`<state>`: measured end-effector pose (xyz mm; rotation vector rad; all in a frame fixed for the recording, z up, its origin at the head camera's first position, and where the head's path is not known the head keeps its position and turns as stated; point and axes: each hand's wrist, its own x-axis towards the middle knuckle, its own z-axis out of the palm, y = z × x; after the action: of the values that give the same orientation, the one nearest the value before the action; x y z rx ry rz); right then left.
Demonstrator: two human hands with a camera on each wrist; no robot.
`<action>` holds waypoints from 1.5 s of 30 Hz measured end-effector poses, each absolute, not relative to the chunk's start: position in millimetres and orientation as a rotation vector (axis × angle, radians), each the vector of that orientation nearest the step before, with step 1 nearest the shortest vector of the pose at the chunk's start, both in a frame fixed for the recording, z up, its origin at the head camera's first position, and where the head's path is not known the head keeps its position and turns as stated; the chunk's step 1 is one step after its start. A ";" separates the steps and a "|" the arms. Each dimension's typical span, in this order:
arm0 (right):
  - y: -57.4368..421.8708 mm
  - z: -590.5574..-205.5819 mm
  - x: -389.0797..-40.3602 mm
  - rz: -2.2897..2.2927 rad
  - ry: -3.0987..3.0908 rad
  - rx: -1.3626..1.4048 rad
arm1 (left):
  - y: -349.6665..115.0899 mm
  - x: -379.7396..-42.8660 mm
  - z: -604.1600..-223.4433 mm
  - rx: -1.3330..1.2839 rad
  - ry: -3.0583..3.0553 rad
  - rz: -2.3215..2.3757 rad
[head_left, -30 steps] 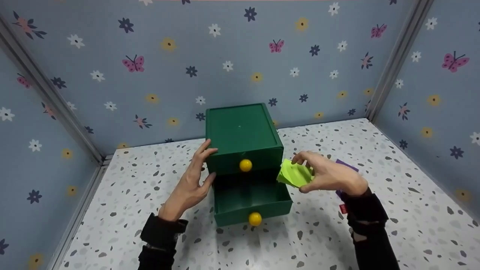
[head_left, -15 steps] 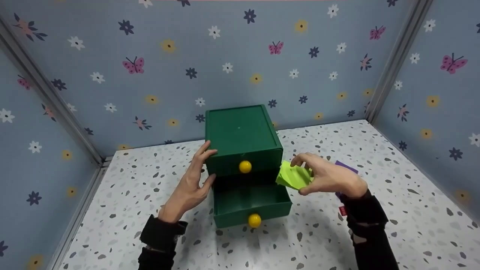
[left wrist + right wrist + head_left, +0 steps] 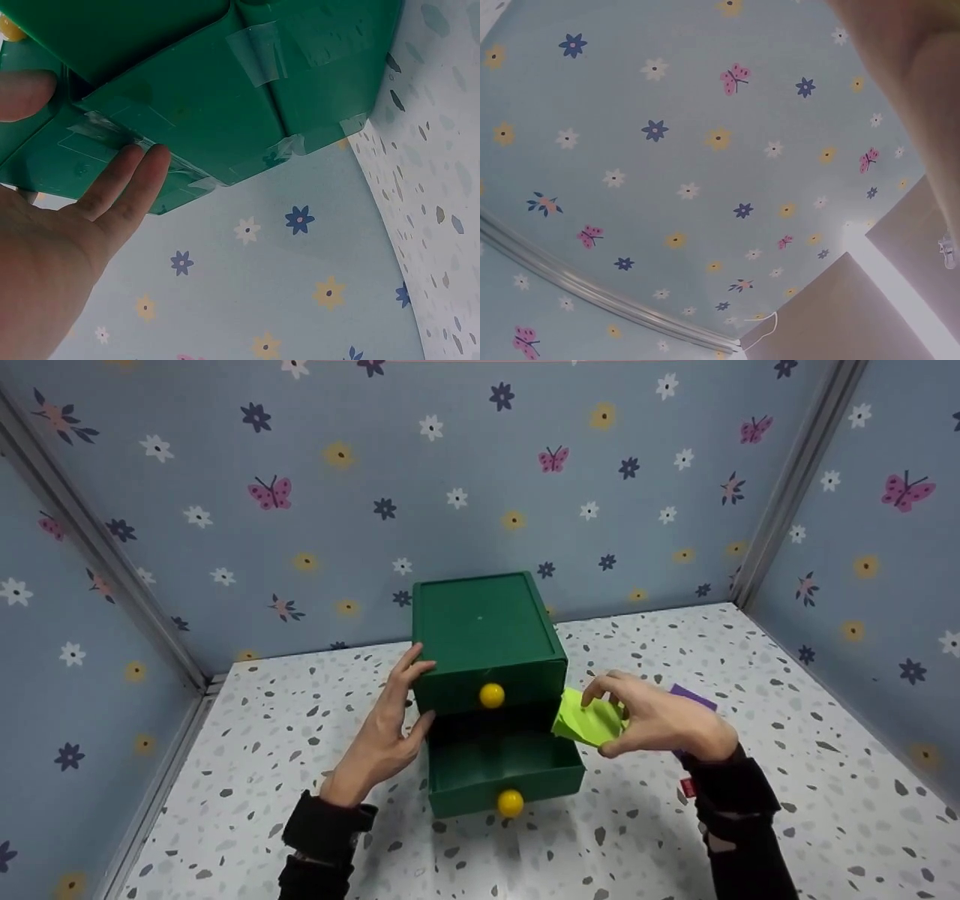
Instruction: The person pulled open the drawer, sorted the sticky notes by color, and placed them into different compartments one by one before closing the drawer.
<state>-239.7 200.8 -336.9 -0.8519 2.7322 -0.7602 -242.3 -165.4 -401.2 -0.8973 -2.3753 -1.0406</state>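
A green two-drawer unit (image 3: 480,622) with yellow knobs stands against the back wall. Its lower drawer (image 3: 506,780) is pulled out and its upper drawer is closed. My left hand (image 3: 382,727) rests on the unit's left side, fingers fairly straight. In the left wrist view, two fingertips (image 3: 154,154) touch the green side panel (image 3: 187,105), near strips of clear tape. Between the thumb and fingers of my right hand (image 3: 660,716) is a wad of lime-green sticky notes (image 3: 589,720), just right of the unit. The right wrist view shows part of that hand (image 3: 907,67) but not the notes.
Partly hidden behind my right hand, a flat purple thing (image 3: 694,696) lies on the speckled white tabletop (image 3: 262,750). Flower-patterned panels (image 3: 480,457) enclose the back and both sides. A small red tag (image 3: 688,787) shows beside the right sleeve.
The head view has tilted very slightly, so everything sits a little lower. Both hands, the sticky notes and the drawers otherwise keep their places.
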 end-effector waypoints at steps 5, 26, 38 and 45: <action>201.4 -337.0 -238.2 -0.754 2.729 -0.874 | -164.9 -242.5 -401.1 -0.907 -2.373 -1.051; 182.9 -337.2 -232.5 -0.715 2.644 -0.982 | -166.0 -245.2 -401.9 -0.861 -2.392 -1.045; 161.1 -349.9 -236.0 -0.660 2.686 -1.120 | -165.7 -245.4 -402.1 -0.873 -2.380 -1.044; 159.8 -350.0 -234.8 -0.673 2.719 -1.155 | -166.1 -244.7 -400.7 -0.872 -2.404 -1.053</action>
<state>-234.8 159.8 -350.0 -1.1549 2.7190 -0.6733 -244.7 -166.1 -400.7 -0.8725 -2.4035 -1.0526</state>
